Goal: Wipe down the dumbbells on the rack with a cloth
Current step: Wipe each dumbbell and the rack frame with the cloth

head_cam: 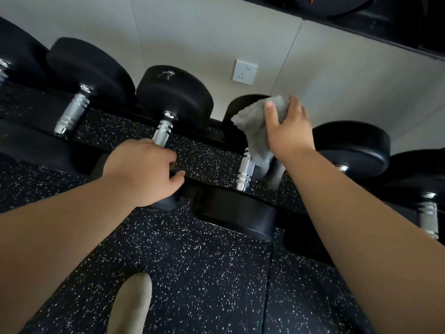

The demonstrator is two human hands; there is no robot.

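Several black dumbbells with knurled chrome handles lie in a row on a low black rack [212,131]. My right hand [287,127] grips a grey cloth [255,131] and holds it against the far head of one dumbbell [244,168]; the cloth hangs down over that handle's upper end. My left hand [144,169] is curled over the near end of the neighbouring dumbbell [173,97], around the lower part of its handle, hiding the near head. More dumbbells lie to the left [91,68] and to the right [354,145].
Black speckled rubber flooring [192,273] spreads below the rack. A white wall socket [245,72] sits on the pale wall behind. An upper shelf with dark equipment [385,18] overhangs at top right. A beige shoe tip [134,302] shows at the bottom.
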